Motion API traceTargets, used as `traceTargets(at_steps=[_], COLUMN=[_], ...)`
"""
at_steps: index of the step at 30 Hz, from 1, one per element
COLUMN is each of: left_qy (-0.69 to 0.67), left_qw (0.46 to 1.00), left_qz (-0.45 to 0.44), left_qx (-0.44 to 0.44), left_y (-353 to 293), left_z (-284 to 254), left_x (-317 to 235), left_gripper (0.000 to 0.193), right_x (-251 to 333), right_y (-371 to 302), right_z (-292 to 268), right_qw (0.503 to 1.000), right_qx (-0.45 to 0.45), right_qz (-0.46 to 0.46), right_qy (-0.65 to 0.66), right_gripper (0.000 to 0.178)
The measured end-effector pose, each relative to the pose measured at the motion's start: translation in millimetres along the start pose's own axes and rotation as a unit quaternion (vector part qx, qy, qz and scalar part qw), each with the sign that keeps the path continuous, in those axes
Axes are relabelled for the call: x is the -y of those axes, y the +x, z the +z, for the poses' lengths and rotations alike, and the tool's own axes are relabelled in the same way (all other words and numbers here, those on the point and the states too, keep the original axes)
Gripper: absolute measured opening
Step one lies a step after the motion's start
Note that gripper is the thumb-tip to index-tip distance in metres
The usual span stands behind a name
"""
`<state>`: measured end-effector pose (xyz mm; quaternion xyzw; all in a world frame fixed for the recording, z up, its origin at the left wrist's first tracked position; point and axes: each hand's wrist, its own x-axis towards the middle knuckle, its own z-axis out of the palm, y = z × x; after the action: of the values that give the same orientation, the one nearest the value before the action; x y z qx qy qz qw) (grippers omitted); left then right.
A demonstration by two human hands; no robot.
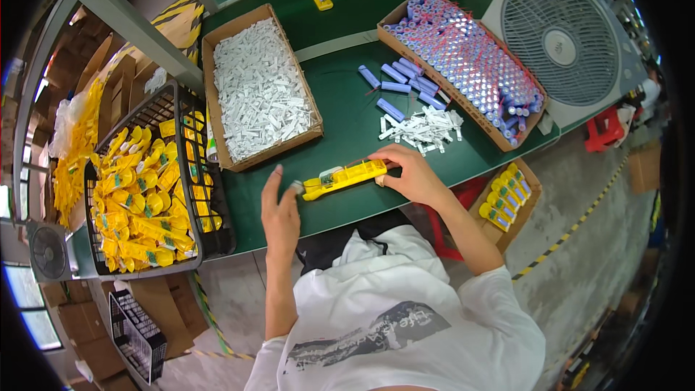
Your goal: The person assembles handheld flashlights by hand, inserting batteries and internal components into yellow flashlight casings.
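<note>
A long yellow plastic casing (347, 179) lies at a slant over the green tabletop, its open side showing a small circuit board and clear part near the left end. My right hand (413, 177) grips the casing's right end between thumb and fingers. Just off its left end is my left hand (281, 210), thumb and forefinger apart, with nothing visible held; a pale covering seems to sit on the thumb tip. Beyond the casing are a heap of small white strips (423, 130) and several loose purple cylindrical cells (394, 87).
A carton of white strips (264, 90) stands behind left, a carton of purple cells with red wires (470, 58) behind right. Yellow casings fill a black basket (190, 195) at left. A grey fan (561, 43) stands far right. Beyond runs a green belt (355, 0) carrying yellow casings.
</note>
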<state>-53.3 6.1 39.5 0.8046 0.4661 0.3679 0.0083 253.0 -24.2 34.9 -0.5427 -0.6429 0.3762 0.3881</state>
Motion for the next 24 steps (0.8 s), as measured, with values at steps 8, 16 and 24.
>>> traceTargets(at_steps=[8, 16, 24], left_qy=[-0.115, -0.130, -0.151], left_qw=[0.991, 0.953, 0.942], left_qz=[-0.047, -0.061, -0.047], left_qx=[0.055, 0.267, 0.294], left_y=[25, 41, 50], left_z=[-14, 45, 46], left_x=[-81, -74, -62], left_gripper=[0.029, 0.041, 0.035], right_x=[5, -21, -24], right_y=[1, 6, 7], right_z=[-4, 5, 1], right_qw=[0.998, 0.994, 0.995], right_qx=[0.025, 0.005, 0.012], right_qz=[-0.034, -0.089, -0.097], right_qy=[-0.054, -0.055, -0.035], right_gripper=[0.053, 0.040, 0.040])
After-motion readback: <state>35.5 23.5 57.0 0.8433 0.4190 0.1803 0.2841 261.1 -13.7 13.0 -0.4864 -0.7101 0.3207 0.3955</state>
